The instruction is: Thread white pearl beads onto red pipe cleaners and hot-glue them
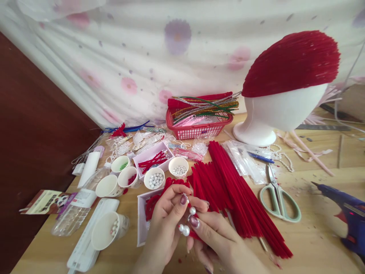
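White beads (192, 210) sit between nearly closed, pinching fingers (204, 232).

At the lower centre of the frame, fingers cover much of the beaded red piece (186, 230), so how its pearls are fastened cannot be told. The left hand (168, 219) hides part of the white box (141, 224) behind it; the bottom edge cuts off both that forearm and the one behind the right hand (215, 230). At lower right, the glue gun (339, 207) runs out of frame. Small print on the brown packet (47, 201), far left, is unreadable, and the curtain (137, 42) continues past the top edge.
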The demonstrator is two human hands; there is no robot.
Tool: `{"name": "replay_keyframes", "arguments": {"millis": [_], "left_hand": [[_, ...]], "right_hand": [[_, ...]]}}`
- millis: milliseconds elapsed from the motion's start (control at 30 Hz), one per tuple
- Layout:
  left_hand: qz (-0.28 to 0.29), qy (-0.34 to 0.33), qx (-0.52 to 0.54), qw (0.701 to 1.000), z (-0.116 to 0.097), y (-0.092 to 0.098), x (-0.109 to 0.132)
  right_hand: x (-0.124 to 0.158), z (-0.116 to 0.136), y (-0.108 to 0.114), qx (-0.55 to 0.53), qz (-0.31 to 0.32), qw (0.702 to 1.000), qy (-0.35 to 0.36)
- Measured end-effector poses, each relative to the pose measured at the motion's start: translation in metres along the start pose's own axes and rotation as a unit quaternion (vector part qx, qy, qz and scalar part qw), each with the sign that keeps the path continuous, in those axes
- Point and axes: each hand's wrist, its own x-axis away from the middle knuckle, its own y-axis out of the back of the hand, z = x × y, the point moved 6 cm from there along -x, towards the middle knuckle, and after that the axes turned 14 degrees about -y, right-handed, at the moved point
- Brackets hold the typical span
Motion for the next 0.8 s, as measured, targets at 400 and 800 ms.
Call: {"name": "replay_keyframes", "arguments": {"millis": [400,800], "left_hand": [[-0.038,0.021,0.096,0.994,0.009,0.001,-0.002],[0.032,-0.067,0.031,0.997,0.001,0.007,0.001]], "right_hand": [[0.015,0.012,-0.001,-0.038,-0.061,0.997,0.024],[0.01,-0.012,0.007,-0.036,-0.101,0.992,0.069]]}}
